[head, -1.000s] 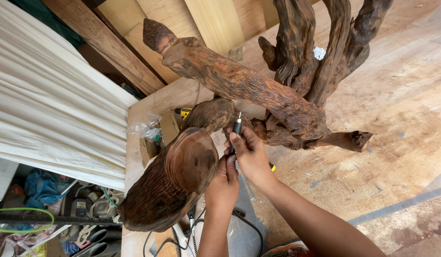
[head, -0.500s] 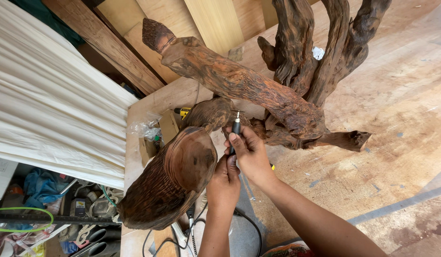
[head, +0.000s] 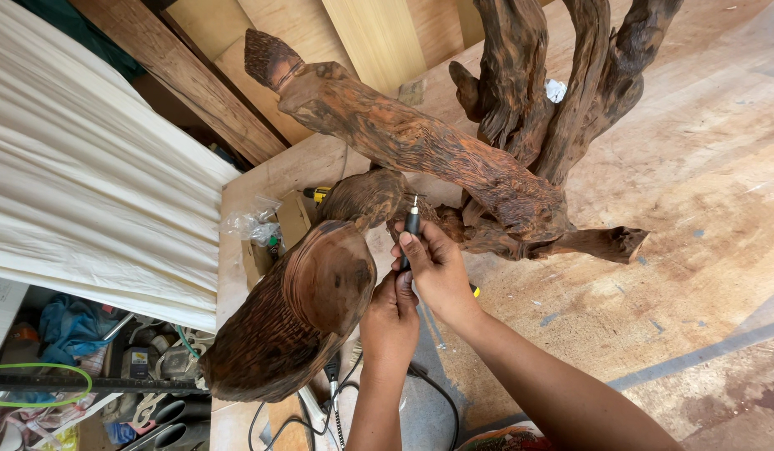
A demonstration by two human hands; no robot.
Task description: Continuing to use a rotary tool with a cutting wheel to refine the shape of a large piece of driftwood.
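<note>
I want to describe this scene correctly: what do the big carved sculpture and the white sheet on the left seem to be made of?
The sculpture looks like reddish-brown wood: visible grain, rough carved texture, matte and seemingly unvarnished. The white sheet seems to be cloth, judging by its soft folds.

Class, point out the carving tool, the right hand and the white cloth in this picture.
carving tool [head: 412, 222], head view, dark shaft above the fingers.
right hand [head: 441, 271], head view, back of hand.
white cloth [head: 86, 192], head view, middle folds.

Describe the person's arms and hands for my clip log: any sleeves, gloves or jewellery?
Both forearms are bare, with no sleeves in view. The left hand and right hand wear no gloves, and no rings, watch or bracelets show. Fingernails are short.
</note>
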